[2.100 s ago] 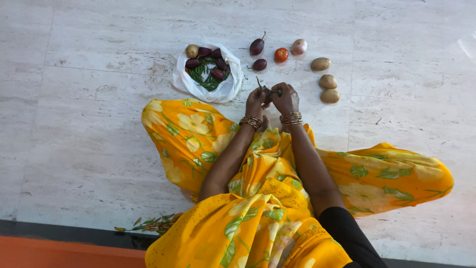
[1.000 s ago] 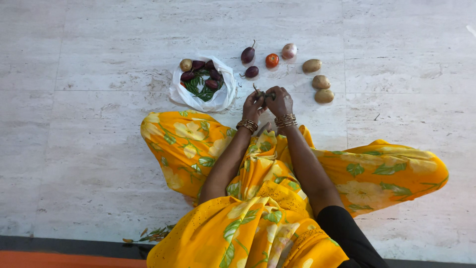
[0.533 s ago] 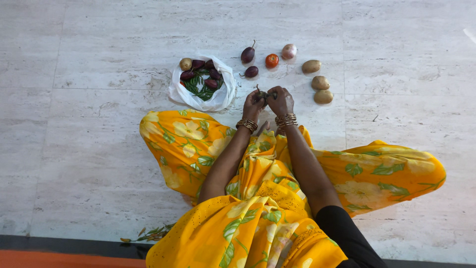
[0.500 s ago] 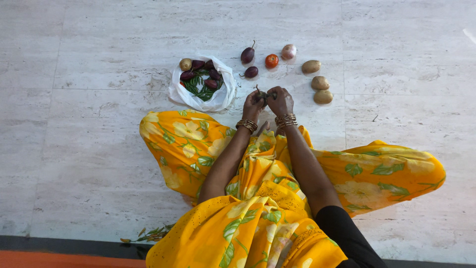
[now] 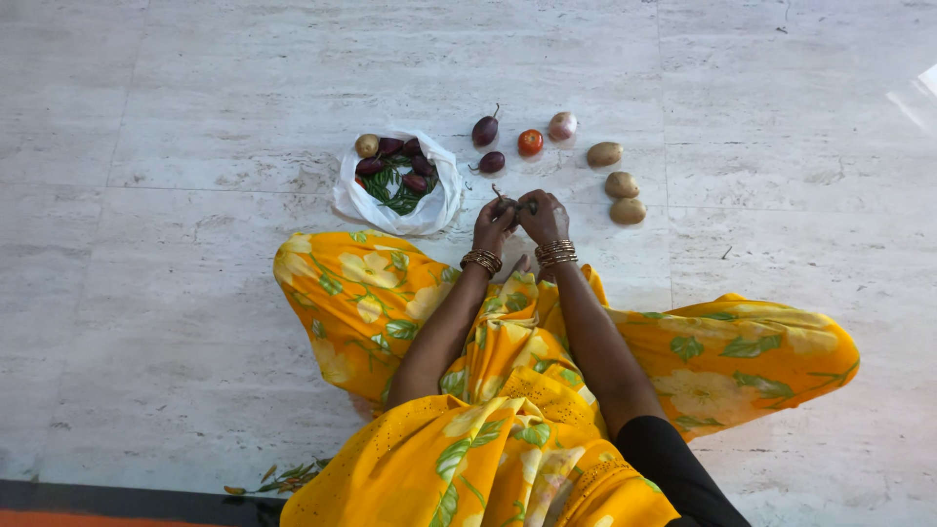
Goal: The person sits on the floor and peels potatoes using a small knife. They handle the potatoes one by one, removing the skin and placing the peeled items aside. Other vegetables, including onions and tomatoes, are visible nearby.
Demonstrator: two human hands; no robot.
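Head view — both hands' fingers (image 5: 532, 207) clamped on a small eggplant (image 5: 505, 205), bare marble floor (image 5: 195, 98) wide open beyond — vegetables near.

Both arms stretch forward over the folded knees, bangled wrists nearly touching. The left hand (image 5: 491, 222) and right hand (image 5: 543, 217) meet just beyond the knees, fingers curled inward, pinching a small dark item between them.

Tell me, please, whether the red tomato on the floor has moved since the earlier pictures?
No. The tomato still lies between the small dark brinjal and the onion, in the same spacing. Its slight shift in the picture comes from the head camera, since all the vegetables shift together.
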